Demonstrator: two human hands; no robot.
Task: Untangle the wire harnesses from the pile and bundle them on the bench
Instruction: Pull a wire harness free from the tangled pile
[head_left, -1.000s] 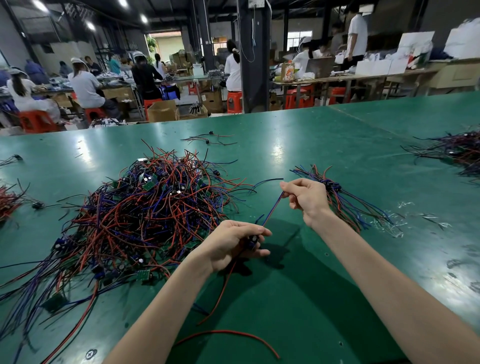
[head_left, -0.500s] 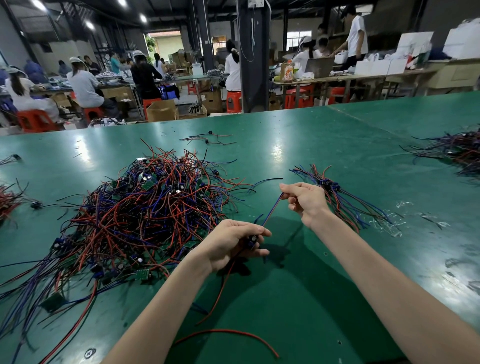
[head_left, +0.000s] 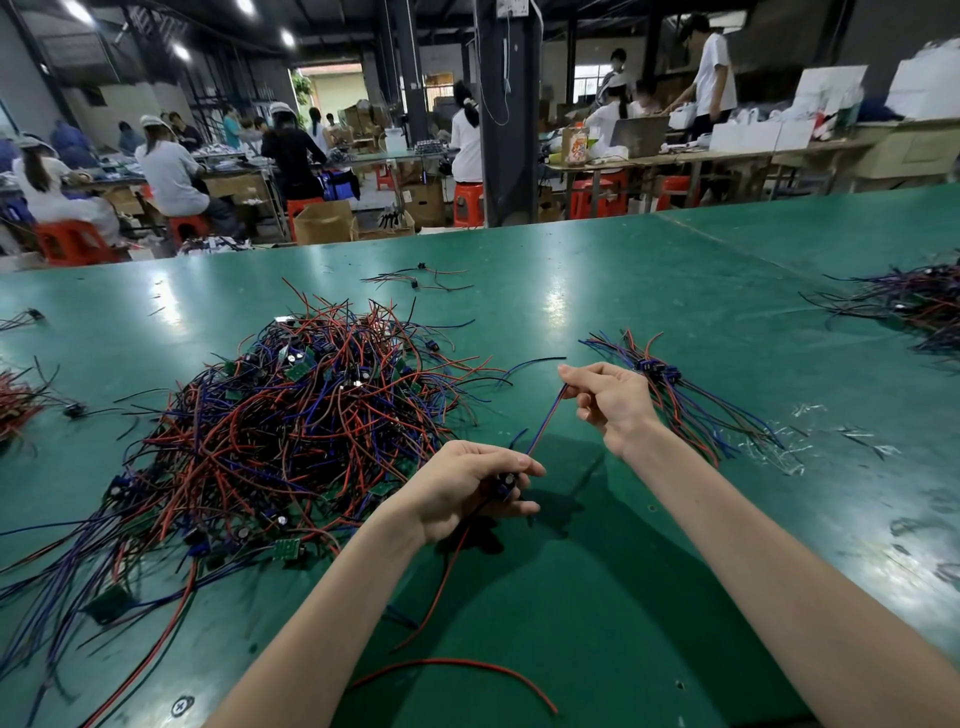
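Note:
A big tangled pile of red, blue and black wire harnesses (head_left: 291, 431) with small green boards lies left of centre on the green bench (head_left: 597, 597). My left hand (head_left: 467, 488) grips the connector end of one harness beside the pile's right edge. Its blue and red wires (head_left: 545, 423) run taut up to my right hand (head_left: 608, 397), which pinches them. Just behind my right hand lies a sorted bundle of harnesses (head_left: 691, 400), connectors together and wires fanned out to the right.
A loose red wire (head_left: 457, 667) curves on the bench near me. Another wire heap (head_left: 914, 306) sits far right, a small red one (head_left: 15, 405) at the left edge, a few strands (head_left: 415, 278) at the back. Clear plastic scraps (head_left: 789, 447) lie right of the bundle. People work at tables beyond.
My right hand has shifted slightly along the taut wires; the left hand keeps its grip in the same place. The pile and bundle are unmoved.

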